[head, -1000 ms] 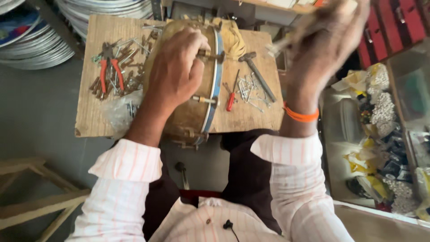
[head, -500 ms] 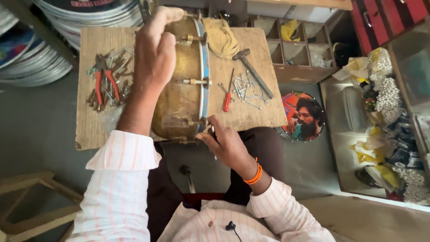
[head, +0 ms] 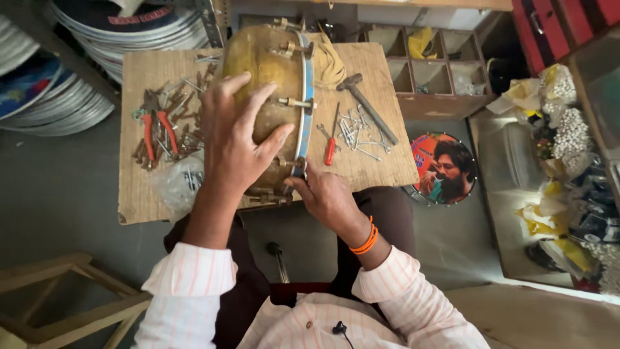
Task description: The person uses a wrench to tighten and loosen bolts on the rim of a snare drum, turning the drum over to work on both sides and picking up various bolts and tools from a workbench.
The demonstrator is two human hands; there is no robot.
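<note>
Drum: brass-coloured frame drum (head: 261,71) with a blue rim band, standing on edge on the small wooden board (head: 148,207), near the board's middle, leaning a little to the left.
Left hand: left hand (head: 236,139) spread flat over the drum's near face, 4 fingers fanned and thumb out to the right; it steadies by pressing, not closed around anything.
Right hand: right hand (head: 329,197) at the drum's near right edge, fingertips pinched on a small tuning bolt (head: 298,167) at the rim; whether a tool sits in that pinch I cannot tell.
Handling, judged: shell looks stiff metal or wood, moderately heavy; smooth curved face likely slippery, so a flat palm or the rim serves better than fingertips. Skin side probably dents; keep pressure on the shell.
Hold points: blue rim and the protruding lugs (head: 294,102) give purchase; lugs could snag a sleeve.
Left of drum: red-handled pliers (head: 158,132) among loose bolts, and a clear plastic bag (head: 177,184) just beside the wrist.
Right of drum: red-handled screwdriver (head: 330,145), scattered nails (head: 355,132), hammer (head: 368,106).
Far left: stacked drum rings (head: 39,97).
</note>
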